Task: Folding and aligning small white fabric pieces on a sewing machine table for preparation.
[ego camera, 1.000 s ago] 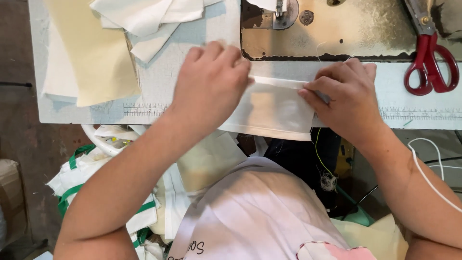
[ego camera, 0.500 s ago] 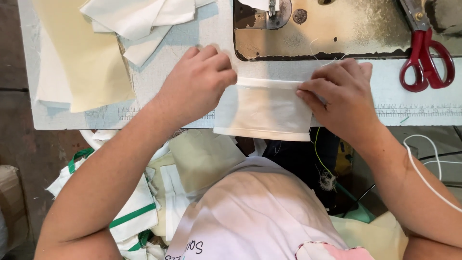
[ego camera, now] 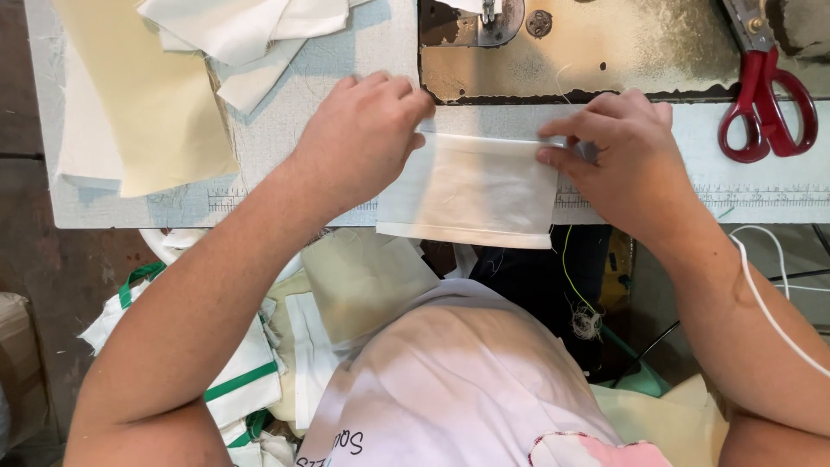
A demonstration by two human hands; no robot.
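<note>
A small rectangle of white fabric (ego camera: 471, 190) lies at the front edge of the pale sewing table (ego camera: 285, 173), its lower part hanging over the edge. My left hand (ego camera: 359, 138) pinches the fabric's top left corner. My right hand (ego camera: 618, 156) pinches its top right corner, with the fingers pointing left along the folded top edge. Both hands hold the piece stretched flat just in front of the worn metal bed of the sewing machine (ego camera: 588, 47).
Red-handled scissors (ego camera: 765, 95) lie on the machine bed at the right. Cream and white fabric pieces (ego camera: 156, 95) are stacked at the table's back left. More cloth pieces with green trim (ego camera: 246, 380) sit on my lap and below the table. A white cord (ego camera: 769, 303) hangs at right.
My hands have moved apart along the top edge, so more of the white fabric shows between them. The piece now lies flatter and more stretched.
</note>
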